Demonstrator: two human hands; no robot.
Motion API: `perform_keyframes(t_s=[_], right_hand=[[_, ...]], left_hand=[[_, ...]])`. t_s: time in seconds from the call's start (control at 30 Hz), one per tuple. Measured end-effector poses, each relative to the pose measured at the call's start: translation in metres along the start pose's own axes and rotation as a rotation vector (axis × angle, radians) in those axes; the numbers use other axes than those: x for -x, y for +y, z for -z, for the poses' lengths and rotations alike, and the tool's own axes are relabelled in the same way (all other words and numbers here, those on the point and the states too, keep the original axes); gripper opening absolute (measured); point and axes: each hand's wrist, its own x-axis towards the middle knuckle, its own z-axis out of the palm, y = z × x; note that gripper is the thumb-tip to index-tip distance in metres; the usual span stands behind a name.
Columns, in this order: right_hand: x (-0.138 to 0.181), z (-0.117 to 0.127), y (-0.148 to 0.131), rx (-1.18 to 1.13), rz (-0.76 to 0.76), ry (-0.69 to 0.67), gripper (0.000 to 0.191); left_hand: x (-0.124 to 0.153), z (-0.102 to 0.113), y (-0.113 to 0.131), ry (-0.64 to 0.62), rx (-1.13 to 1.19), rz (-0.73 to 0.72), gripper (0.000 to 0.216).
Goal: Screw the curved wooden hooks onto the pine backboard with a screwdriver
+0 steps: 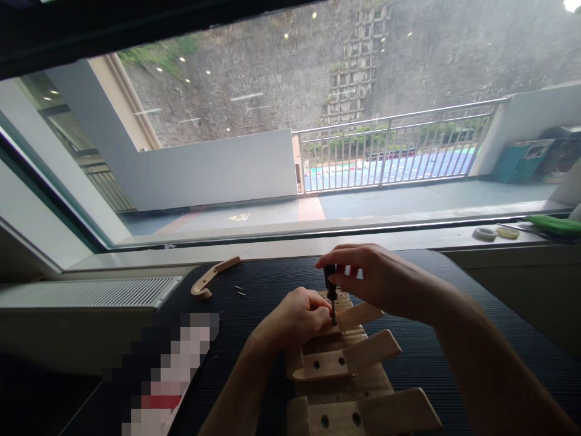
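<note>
My right hand (358, 269) grips the black handle of a screwdriver (331, 281), held upright. Its shaft points down at the farthest wooden hook (361, 315) on a wooden board (327, 342). My left hand (304, 318) is closed beside the screwdriver tip, fingers pressed at that hook's left part; whether it pinches a screw is hidden. Nearer to me, a second hook (372, 354) and a third hook (376, 412) lie across the board, each with two dark screw holes. At the far left of the table rests a loose curved hook (211, 278), with a few screws (239, 292) to its right.
Everything lies on a black wood-grain table (422, 284) against a window sill (272, 247). Tape rolls (485, 234) and a green cloth-like item (556, 225) sit on the sill at right. A white radiator (91, 292) stands left. A pixelated patch covers the table's left edge.
</note>
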Motion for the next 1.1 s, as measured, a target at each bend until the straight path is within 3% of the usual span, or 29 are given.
perform_keyframes(t_s=[0.37, 0.77, 1.1], right_hand=[[-0.0006, 0.0022, 0.0046, 0.086, -0.036, 0.022, 0.024], [0.0024, 0.0014, 0.0022, 0.002, -0.038, -0.012, 0.031], [0.0001, 0.0029, -0.0003, 0.001, -0.051, 0.008, 0.026]], left_hand=[[-0.0003, -0.0004, 0.0022, 0.003, -0.012, 0.009, 0.019], [-0.0002, -0.0002, 0.0019, 0.006, -0.027, 0.009, 0.022], [0.0005, 0.0003, 0.0023, 0.003, -0.008, 0.018, 0.020]])
